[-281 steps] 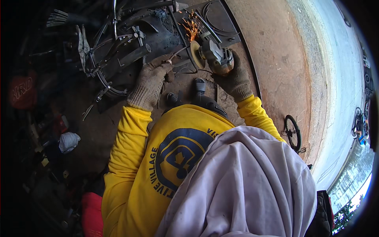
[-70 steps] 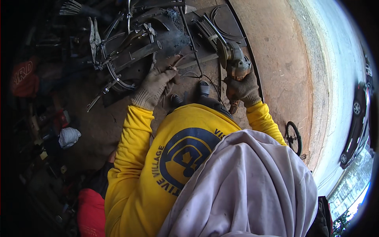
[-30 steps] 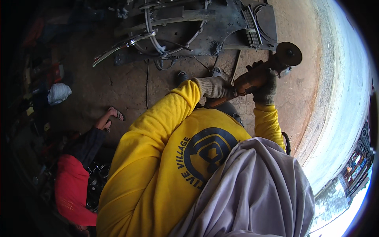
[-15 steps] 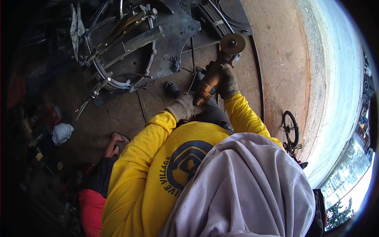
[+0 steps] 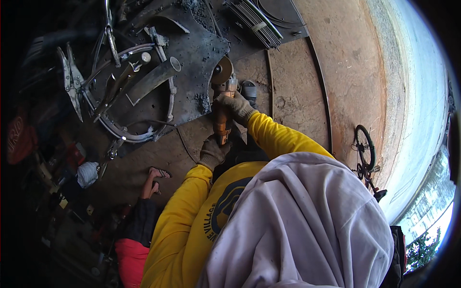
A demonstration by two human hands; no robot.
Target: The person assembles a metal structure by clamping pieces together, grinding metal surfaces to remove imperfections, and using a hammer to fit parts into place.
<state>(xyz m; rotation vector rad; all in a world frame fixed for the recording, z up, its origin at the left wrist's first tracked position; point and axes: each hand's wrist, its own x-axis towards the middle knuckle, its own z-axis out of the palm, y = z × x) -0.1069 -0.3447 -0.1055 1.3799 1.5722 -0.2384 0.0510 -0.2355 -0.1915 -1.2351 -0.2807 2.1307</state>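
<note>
Both gloved hands grip an orange angle grinder (image 5: 222, 115). My left hand (image 5: 212, 152) is wrapped round its rear end, close to my body. Farther forward, my right hand (image 5: 235, 106) holds the body behind the head. The round cutting disc (image 5: 222, 70) is at the far end, by the ragged edge of a dark metal plate (image 5: 194, 62); I cannot tell whether they touch. On the plate, left of the grinder, lies a metal ring frame (image 5: 171, 96) with a cut pipe (image 5: 156, 79) across it. Locking pliers (image 5: 72, 81) clamp the ring's left side.
A bundle of thin rods (image 5: 257, 24) lies at the far edge of the plate. Another person (image 5: 139, 216) is at the lower left, sandalled feet toward the bench. A bicycle (image 5: 365, 151) stands at the right. A pale bag (image 5: 87, 174) lies at the left.
The grinder has moved left and toward me, from beyond the plate to its ragged edge. Both hands went with it, still gripping. My view has shifted slightly.
</note>
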